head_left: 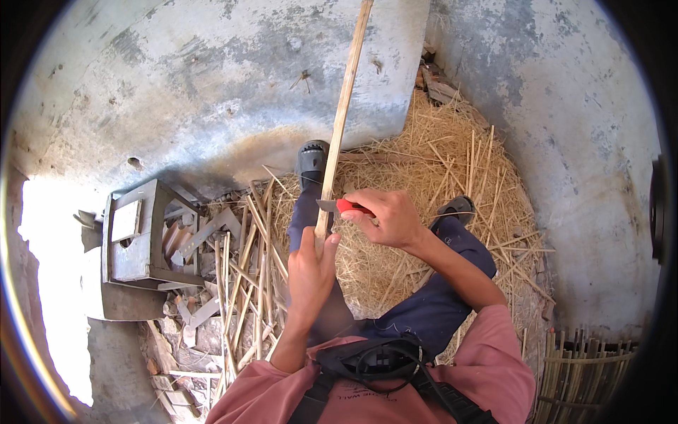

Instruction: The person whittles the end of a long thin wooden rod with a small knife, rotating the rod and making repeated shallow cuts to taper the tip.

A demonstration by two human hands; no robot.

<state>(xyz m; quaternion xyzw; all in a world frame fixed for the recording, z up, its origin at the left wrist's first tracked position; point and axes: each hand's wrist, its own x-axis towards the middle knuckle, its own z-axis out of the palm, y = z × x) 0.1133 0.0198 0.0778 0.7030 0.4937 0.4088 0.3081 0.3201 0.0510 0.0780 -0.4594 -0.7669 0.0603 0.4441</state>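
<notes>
A long, pale wooden strip (344, 106), which looks like split bamboo, points away from me and up past the top edge of the view. Its near end sits in my left hand (311, 272), the fingers closed round it. In my right hand (385, 215) is a utility knife (347, 205) with a red handle, gripped between thumb and fingers. The knife's short grey blade lies across the strip, just beyond my left hand, and appears to touch it. My right palm hides the rear of the handle.
Straw and shavings (395, 275) cover the floor round my legs. Several loose sticks (247, 261) lie to the left, beside a wooden box (145, 233) and scrap pieces. Weathered walls (212, 78) stand ahead and to the right. A woven stick basket (583, 374) is at lower right.
</notes>
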